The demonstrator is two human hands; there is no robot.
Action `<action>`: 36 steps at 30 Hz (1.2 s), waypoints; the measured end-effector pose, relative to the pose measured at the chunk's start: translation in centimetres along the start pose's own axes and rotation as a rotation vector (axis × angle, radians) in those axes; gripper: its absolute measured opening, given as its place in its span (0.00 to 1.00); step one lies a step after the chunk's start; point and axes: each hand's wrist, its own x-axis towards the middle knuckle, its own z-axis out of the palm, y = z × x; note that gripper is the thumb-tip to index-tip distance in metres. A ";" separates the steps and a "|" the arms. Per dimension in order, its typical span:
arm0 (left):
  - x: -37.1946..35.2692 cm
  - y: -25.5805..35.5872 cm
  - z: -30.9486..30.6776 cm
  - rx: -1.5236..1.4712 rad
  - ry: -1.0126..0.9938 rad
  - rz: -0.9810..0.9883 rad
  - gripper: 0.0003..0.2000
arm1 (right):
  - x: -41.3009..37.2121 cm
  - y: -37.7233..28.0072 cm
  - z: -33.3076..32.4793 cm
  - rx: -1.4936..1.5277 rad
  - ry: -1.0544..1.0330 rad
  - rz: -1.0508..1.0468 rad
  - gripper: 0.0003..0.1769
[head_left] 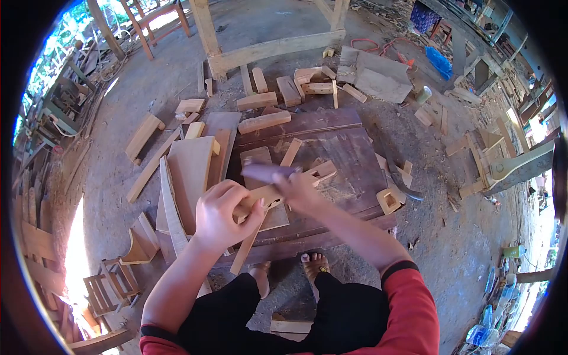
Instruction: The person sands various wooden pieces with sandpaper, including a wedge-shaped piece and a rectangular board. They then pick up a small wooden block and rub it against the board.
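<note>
My left hand (225,213) is curled around the near end of a light wooden piece (265,194), which has dark cut holes in its side. My right hand (297,190) grips a dark purple-brown block-like tool (265,172), smeared by motion, just above that piece. The tool's exact kind does not show. Under both hands lies a low dark wooden board (337,142) with sawdust on it. A thin wooden strip (244,253) sticks out toward me below the left hand. Another wooden piece (323,170) rests just beyond my right hand.
Flat boards (188,171) lean at the left of the work board. Cut wood blocks (265,121) lie along its far edge. A hollowed wooden block (389,201) sits at its right corner, near a dark curved bar (397,171). A wooden frame (278,50) stands beyond.
</note>
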 end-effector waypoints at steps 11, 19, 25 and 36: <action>-0.8 -1.5 -0.5 -0.004 -0.020 0.145 0.08 | 0.9 15.1 0.8 -0.244 0.303 0.174 0.29; -0.4 -0.6 -0.1 0.017 -0.065 0.166 0.09 | -5.0 -0.8 -0.3 0.193 0.208 -0.619 0.14; -0.7 -0.6 -0.2 0.013 -0.086 0.230 0.07 | -4.9 5.9 1.9 0.263 0.270 -0.327 0.12; -0.5 0.2 0.3 -0.016 -0.061 0.145 0.07 | -2.5 -0.1 -0.2 0.058 0.081 -0.012 0.26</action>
